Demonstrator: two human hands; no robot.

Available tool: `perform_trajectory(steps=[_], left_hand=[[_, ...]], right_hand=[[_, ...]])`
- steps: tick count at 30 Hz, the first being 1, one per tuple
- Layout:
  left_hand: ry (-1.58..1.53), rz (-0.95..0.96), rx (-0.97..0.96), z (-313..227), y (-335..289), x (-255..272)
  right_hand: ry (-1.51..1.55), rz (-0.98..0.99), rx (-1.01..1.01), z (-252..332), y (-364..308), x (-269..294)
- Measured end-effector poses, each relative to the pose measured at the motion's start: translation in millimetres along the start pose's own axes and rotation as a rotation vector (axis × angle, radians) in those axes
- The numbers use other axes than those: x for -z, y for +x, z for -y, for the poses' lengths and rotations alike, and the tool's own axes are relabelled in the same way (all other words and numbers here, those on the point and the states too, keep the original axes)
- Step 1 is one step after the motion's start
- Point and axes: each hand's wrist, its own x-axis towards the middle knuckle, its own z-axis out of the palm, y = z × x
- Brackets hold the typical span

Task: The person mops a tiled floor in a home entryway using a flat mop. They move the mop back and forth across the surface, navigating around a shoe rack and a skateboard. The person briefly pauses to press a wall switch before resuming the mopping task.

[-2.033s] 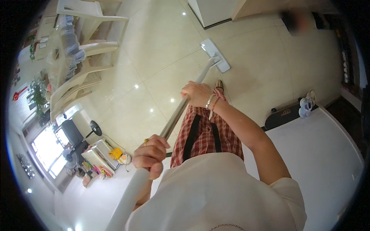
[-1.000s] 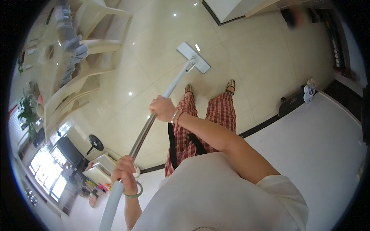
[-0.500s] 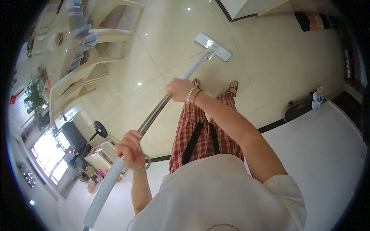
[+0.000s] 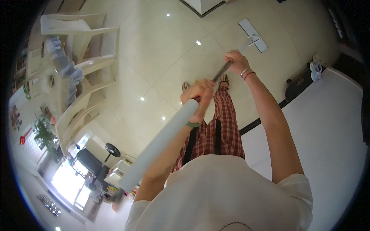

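Observation:
A flat mop [image 4: 252, 34] with a white rectangular head rests on the shiny tiled floor [image 4: 169, 65], ahead and to the right of my feet. My right hand [image 4: 236, 61] is wrapped round the lower part of its metal pole. Farther up the pole, my left hand [image 4: 199, 96] grips it just beyond the thick pale-grey sleeve [image 4: 160, 142]. That sleeve slants back past my left forearm, and its upper end is blurred. A green bangle circles my left wrist.
Cream wooden chairs [image 4: 92, 65] stand at the left by a table with a grey frilled cloth [image 4: 63, 69]. A black skateboard-like board [image 4: 298, 86] leans at the right wall, near light shoes [image 4: 316, 69]. A white wall corner [image 4: 200, 7] juts in at the top.
The mop head has slid across the floor to the right and farther forward. Both hands have swung rightward and forward with the pole, still gripping it.

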Motion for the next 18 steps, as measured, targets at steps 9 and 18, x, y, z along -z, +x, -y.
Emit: perform_trajectory(steps=[9,18], left_hand=[[0.069,0.196,0.117,-81,-60,64],[0.346,0.172,0.222,-229,-102,184]], right_hand=[[0.066,-0.151,0.1,78,-71,-76],[0.485,-0.059,0.078,282,-103,-177]])
